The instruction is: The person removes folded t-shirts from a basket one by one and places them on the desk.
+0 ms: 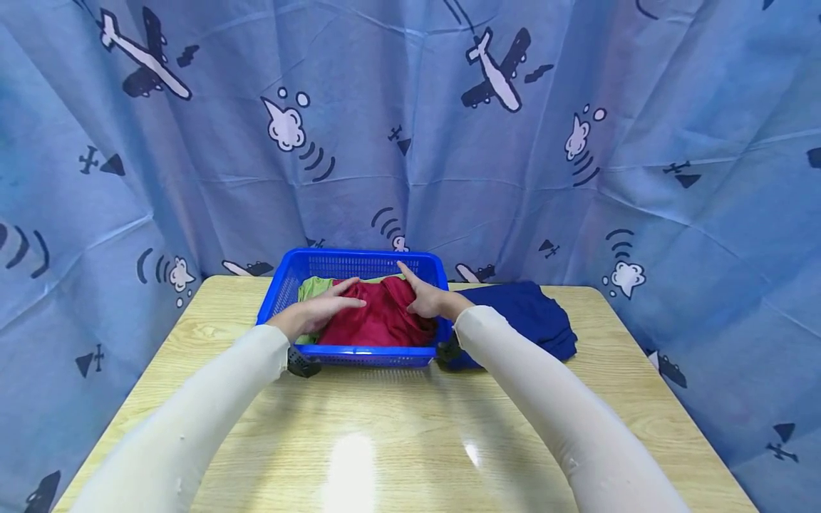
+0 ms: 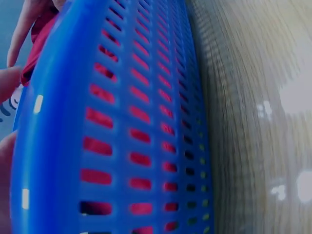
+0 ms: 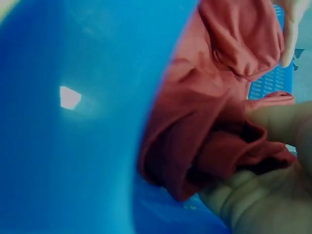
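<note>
A blue plastic basket (image 1: 359, 350) with slotted walls stands on the table. Inside it lies a crumpled dark red cloth (image 1: 368, 313), over a lime green cloth (image 1: 312, 288) that shows at the left and back. My left hand (image 1: 321, 308) reaches over the left part of the basket, thumb and forefinger extended across the red cloth. At the right side, my right hand (image 1: 426, 296) touches the red cloth with thumb and fingers spread apart. Folds of that cloth lie between them in the right wrist view; some fingertips are hidden there. The left wrist view mostly shows the basket's front wall (image 2: 122, 117).
Beside the basket on the right, a navy blue folded cloth (image 1: 535, 317) lies on the wooden table (image 1: 398, 413), partly behind my right forearm. A blue curtain (image 1: 359, 142) printed with airplanes hangs behind and along both sides.
</note>
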`<state>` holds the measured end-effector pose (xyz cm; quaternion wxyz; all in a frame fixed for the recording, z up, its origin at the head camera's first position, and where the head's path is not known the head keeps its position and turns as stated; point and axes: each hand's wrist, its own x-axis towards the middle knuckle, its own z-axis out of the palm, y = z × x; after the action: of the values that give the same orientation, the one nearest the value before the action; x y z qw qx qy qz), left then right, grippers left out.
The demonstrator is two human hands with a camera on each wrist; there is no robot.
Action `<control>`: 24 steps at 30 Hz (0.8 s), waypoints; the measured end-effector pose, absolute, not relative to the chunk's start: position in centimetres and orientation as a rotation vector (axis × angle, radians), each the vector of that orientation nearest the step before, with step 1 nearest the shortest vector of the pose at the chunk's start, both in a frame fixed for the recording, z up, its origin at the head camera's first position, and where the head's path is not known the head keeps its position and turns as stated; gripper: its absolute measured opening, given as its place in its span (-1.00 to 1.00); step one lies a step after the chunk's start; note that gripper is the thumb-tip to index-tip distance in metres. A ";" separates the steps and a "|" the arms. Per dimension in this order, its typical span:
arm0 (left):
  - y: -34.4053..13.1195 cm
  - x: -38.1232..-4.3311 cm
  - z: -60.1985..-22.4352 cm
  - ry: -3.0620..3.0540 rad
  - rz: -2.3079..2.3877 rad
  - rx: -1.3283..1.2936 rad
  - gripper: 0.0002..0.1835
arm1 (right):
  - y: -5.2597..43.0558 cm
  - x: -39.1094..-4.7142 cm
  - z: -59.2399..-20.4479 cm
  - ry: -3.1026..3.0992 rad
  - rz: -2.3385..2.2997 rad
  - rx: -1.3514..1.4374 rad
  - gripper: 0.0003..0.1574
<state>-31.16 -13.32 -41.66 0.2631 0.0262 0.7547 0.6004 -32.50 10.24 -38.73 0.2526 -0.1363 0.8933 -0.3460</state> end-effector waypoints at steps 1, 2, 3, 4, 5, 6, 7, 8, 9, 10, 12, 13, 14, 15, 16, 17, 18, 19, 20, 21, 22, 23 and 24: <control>-13.4 -31.1 -41.6 2.079 1.518 0.122 -0.11 | 10.3 -32.5 -38.7 2.421 -0.917 -0.388 0.19; -13.6 -31.0 -41.5 2.125 1.424 0.170 -0.10 | 10.3 -32.5 -38.7 2.417 -0.883 -0.407 0.13; -13.7 -30.9 -41.4 2.173 1.338 0.207 -0.09 | 10.3 -32.5 -38.7 2.413 -0.857 -0.418 0.08; -13.8 -30.9 -41.4 2.212 1.273 0.242 -0.08 | 10.4 -32.4 -38.7 2.415 -0.831 -0.426 0.01; -13.9 -30.9 -41.5 2.255 1.217 0.281 -0.06 | 10.5 -32.4 -38.6 2.421 -0.804 -0.432 -0.06; -14.0 -30.9 -41.5 2.290 1.178 0.316 -0.05 | 10.5 -32.4 -38.6 2.421 -0.789 -0.434 -0.13; -14.1 -30.9 -41.6 2.313 1.157 0.345 -0.03 | 10.5 -32.4 -38.6 2.422 -0.781 -0.433 -0.19; -14.2 -30.9 -41.6 2.325 1.141 0.363 -0.02 | 10.6 -32.4 -38.6 2.425 -0.776 -0.431 -0.23; -14.3 -30.9 -41.7 2.343 1.124 0.383 -0.02 | 10.6 -32.4 -38.6 2.425 -0.784 -0.428 -0.26; -14.3 -30.9 -41.8 2.357 1.116 0.396 -0.02 | 10.6 -32.4 -38.6 2.428 -0.790 -0.432 -0.25; -14.4 -30.9 -41.9 2.389 1.121 0.409 -0.05 | 10.6 -32.4 -38.5 2.432 -0.817 -0.423 -0.23; -14.4 -30.9 -42.0 2.410 1.127 0.412 -0.08 | 10.7 -32.4 -38.5 2.435 -0.837 -0.419 -0.22; -14.4 -30.9 -42.0 2.427 1.138 0.415 -0.10 | 10.7 -32.4 -38.5 2.441 -0.852 -0.414 -0.23; -14.3 -30.9 -42.1 2.447 1.150 0.415 -0.14 | 10.7 -32.4 -38.5 2.448 -0.867 -0.408 -0.23; -14.3 -31.0 -42.1 2.462 1.171 0.409 -0.17 | 10.7 -32.4 -38.4 2.454 -0.886 -0.398 -0.23; -14.3 -31.0 -42.2 2.478 1.189 0.416 -0.20 | 10.7 -32.4 -38.4 2.458 -0.907 -0.385 -0.24; -14.3 -31.1 -42.2 2.492 1.211 0.416 -0.23 | 10.8 -32.5 -38.4 2.459 -0.929 -0.379 -0.24; -14.2 -31.1 -42.3 2.503 1.236 0.404 -0.25 | 10.8 -32.5 -38.3 2.455 -0.954 -0.374 -0.25; -14.2 -31.1 -42.2 2.498 1.274 0.383 -0.26 | 10.9 -32.5 -38.2 2.443 -0.988 -0.361 -0.25; -14.2 -31.1 -42.2 2.483 1.318 0.356 -0.28 | 10.9 -32.6 -38.2 2.425 -1.030 -0.352 -0.24; -14.2 -31.2 -42.1 2.470 1.363 0.328 -0.29 | 11.1 -32.6 -38.1 2.404 -1.074 -0.338 -0.24; -14.2 -31.2 -42.0 2.455 1.411 0.299 -0.30 | 11.2 -32.7 -38.0 2.381 -1.122 -0.325 -0.24; -14.2 -31.2 -41.7 2.437 1.460 0.265 -0.30 | 11.4 -32.7 -37.8 2.353 -1.178 -0.309 -0.23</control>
<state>-31.20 -14.25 -41.75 0.1435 0.0919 0.8452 0.5065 -32.71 11.42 -37.84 0.2435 -0.1132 0.8614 -0.4311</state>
